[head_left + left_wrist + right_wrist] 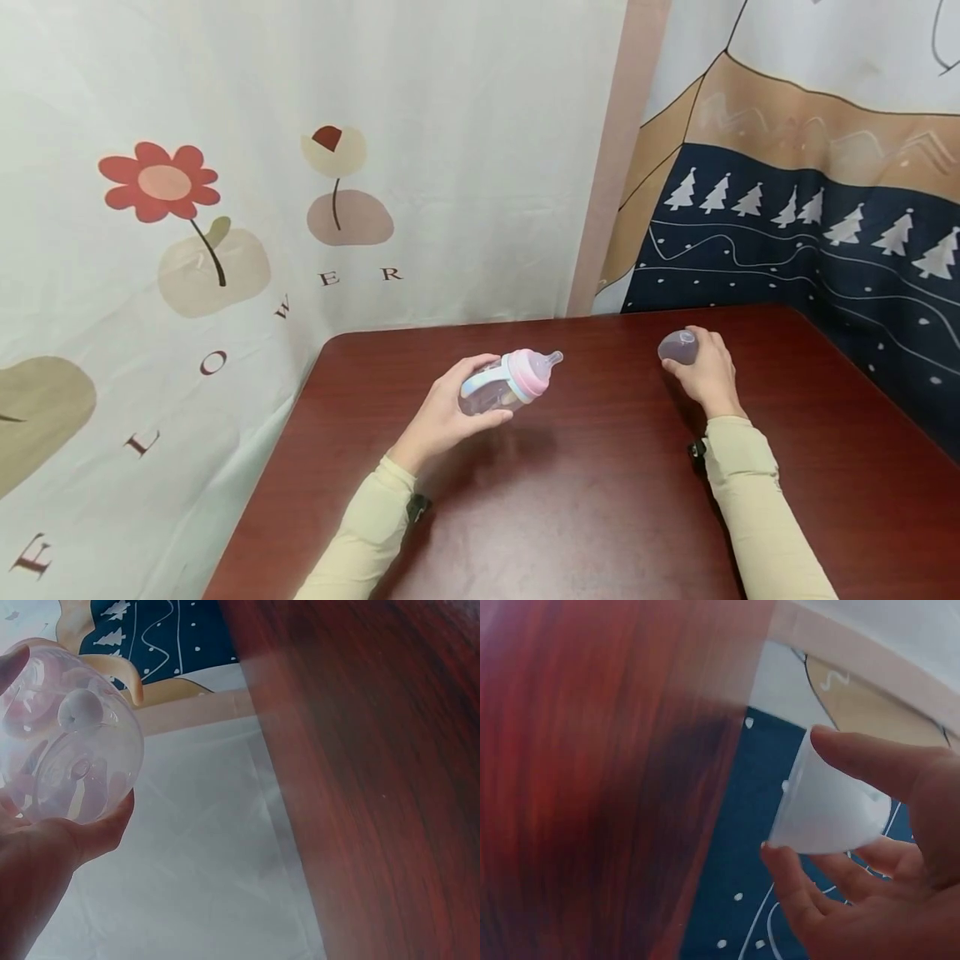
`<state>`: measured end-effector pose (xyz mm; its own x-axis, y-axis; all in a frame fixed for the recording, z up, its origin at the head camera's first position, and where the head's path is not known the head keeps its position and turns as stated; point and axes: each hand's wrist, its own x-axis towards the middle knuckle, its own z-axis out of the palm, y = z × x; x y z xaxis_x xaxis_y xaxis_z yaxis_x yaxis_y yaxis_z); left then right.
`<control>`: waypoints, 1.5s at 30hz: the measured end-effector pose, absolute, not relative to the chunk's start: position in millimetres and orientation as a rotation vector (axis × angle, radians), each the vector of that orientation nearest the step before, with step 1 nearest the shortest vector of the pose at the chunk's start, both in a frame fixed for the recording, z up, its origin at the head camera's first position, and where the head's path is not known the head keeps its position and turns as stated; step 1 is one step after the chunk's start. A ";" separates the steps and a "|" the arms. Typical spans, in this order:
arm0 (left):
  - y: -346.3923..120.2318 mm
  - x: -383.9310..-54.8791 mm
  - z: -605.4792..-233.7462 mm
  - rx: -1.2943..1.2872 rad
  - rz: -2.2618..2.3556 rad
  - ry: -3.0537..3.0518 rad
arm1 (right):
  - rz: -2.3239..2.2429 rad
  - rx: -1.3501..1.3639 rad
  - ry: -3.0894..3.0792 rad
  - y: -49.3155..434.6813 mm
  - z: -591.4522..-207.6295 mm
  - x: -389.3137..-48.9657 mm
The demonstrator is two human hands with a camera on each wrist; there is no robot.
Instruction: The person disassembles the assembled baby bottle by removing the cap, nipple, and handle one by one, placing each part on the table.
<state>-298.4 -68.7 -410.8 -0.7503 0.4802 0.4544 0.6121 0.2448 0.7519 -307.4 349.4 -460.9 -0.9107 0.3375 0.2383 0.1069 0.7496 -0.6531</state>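
In the head view my left hand (450,412) grips a baby bottle (480,402) round its clear body. The bottle has a pink collar (528,373), a pale blue handle and a clear nipple that points to the right. Its round clear base (79,776) faces the left wrist camera. On the right, my right hand (708,371) holds a translucent domed bottle cap (678,347). The right wrist view shows the cap (832,802) between the thumb (877,761) and the fingers, its wide rim turned away from the palm. Both things are held above the table.
A dark red-brown wooden table (600,500) lies under both hands. Behind it hangs a white curtain (465,167) with printed flowers and letters. A navy and tan cloth (750,250) with white trees hangs at the right. Each wrist wears a dark strap.
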 end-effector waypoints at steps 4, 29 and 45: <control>-69.8 -298.1 -409.2 -1.042 -1.529 -2.377 | 0.996 -0.331 -2.685 359.2 -462.7 -306.7; -72.5 -291.9 -415.4 -0.994 -1.526 -2.416 | 1.118 -0.040 -2.821 338.5 -410.8 -285.5; -71.4 -314.9 -438.8 -1.087 -1.500 -2.373 | 1.177 0.595 -2.535 245.6 -362.8 -258.2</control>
